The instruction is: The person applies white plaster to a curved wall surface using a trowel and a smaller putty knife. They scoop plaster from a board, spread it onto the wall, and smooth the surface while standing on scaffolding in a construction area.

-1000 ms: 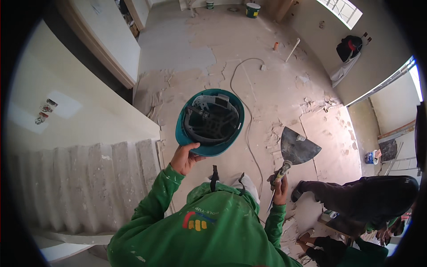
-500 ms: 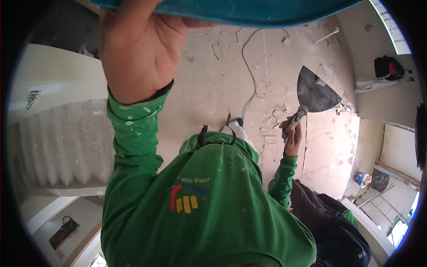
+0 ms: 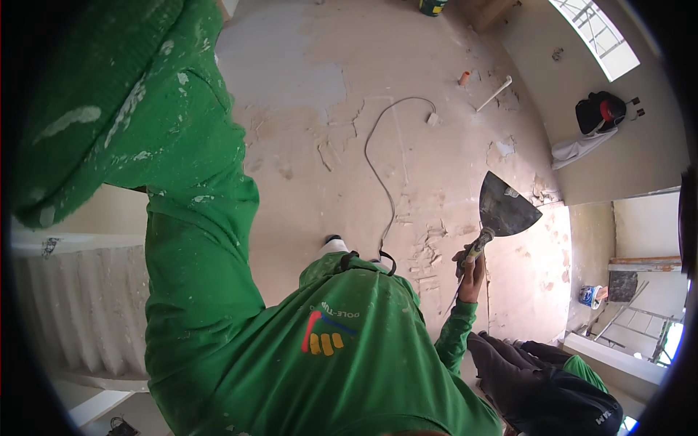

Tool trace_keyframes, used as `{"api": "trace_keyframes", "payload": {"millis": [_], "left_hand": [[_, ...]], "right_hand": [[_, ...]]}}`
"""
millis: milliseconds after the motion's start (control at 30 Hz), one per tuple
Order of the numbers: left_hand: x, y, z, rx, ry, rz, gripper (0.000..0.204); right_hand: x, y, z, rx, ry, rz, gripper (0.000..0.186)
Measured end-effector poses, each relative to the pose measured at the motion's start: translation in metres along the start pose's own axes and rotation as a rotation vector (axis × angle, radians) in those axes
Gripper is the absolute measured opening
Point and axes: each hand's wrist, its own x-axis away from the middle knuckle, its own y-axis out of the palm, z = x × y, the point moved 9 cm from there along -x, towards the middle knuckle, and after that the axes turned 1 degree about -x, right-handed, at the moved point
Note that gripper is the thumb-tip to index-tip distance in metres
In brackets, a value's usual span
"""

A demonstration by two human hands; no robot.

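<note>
A wide putty knife (image 3: 502,207) is gripped at its handle by the right hand (image 3: 471,267), the blade fanning out beyond the closed fingers (image 3: 465,256). The left hand is out of view; only its green sleeve (image 3: 167,145) is seen raised at the left.

We count one wide putty knife (image 3: 505,207), gripped in the one hand (image 3: 471,269) we can see. On the floor (image 3: 305,80) lie one white cable (image 3: 378,171), one white pipe (image 3: 494,93) and one small orange piece (image 3: 464,77). One dark bag (image 3: 600,112) sits by the wall. At the top edge we make out what may be one bucket (image 3: 433,6).
</note>
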Motion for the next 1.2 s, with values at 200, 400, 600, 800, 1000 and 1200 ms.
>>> {"api": "trace_keyframes", "payload": {"millis": [200, 400, 600, 800, 1000, 1200], "left_hand": [[-0.049, 0.040, -0.052, -0.201, -0.032, -0.032, 0.043], [-0.058, 0.063, -0.087, -0.297, -0.121, -0.069, 0.042], [-0.066, 0.070, -0.086, -0.337, -0.132, -0.083, 0.041], [-0.051, 0.078, -0.076, -0.346, -0.113, -0.081, 0.041], [0.055, 0.041, -0.022, -0.200, 0.093, 0.045, 0.040], [0.327, 0.187, -0.085, 0.049, -0.174, -0.775, 0.040]], "right_hand": [[0.001, 0.005, 0.008, -0.051, -0.039, 0.078, 0.034], [-0.001, 0.010, 0.007, -0.098, -0.098, 0.057, 0.037], [-0.023, 0.016, -0.003, -0.047, -0.113, -0.012, 0.032], [-0.040, 0.016, -0.010, -0.013, -0.143, -0.112, 0.032], [-0.047, 0.033, -0.020, -0.009, -0.190, -0.208, 0.029], [-0.018, 0.000, -0.008, 0.012, -0.163, -0.135, 0.032]]}}
